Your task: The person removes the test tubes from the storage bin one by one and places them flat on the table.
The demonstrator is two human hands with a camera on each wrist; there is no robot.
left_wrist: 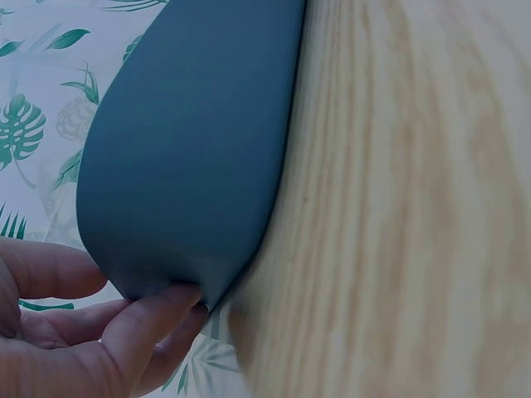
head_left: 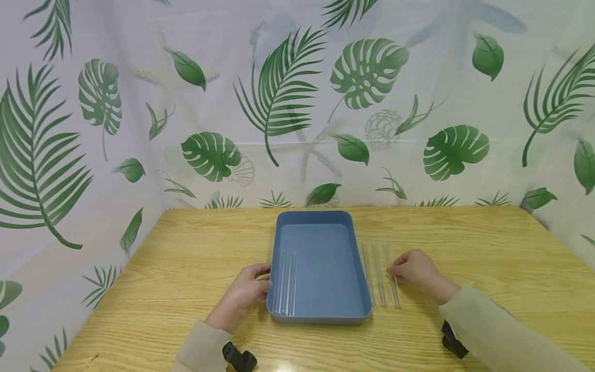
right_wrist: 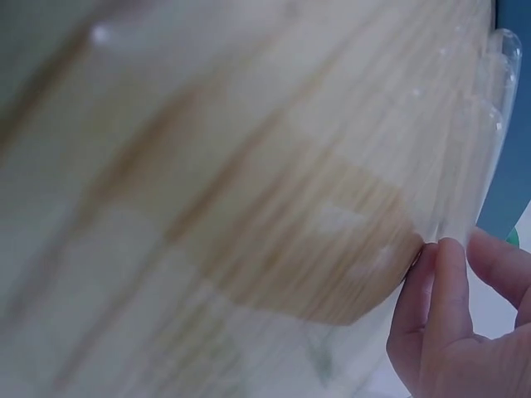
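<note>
A blue rectangular tray [head_left: 327, 268] lies on the table, with three clear test tubes [head_left: 285, 289] side by side along its left inner wall. My left hand [head_left: 244, 289] holds the tray's left side near the front, several fingertips touching the outer wall [left_wrist: 191, 166]. To the right of the tray, three more clear test tubes lie roughly parallel on the table, including a middle one [head_left: 379, 284]. My right hand [head_left: 416, 271] pinches the outermost test tube [head_left: 396, 298] near its middle. Rounded tube ends [right_wrist: 489, 116] show in the right wrist view.
The wooden table [head_left: 488, 248] extends to both sides of the tray. A white cloth with green leaf prints [head_left: 297, 119] hangs behind the table and along its left and right sides. Black wrist devices [head_left: 239, 357] sit at both sleeves.
</note>
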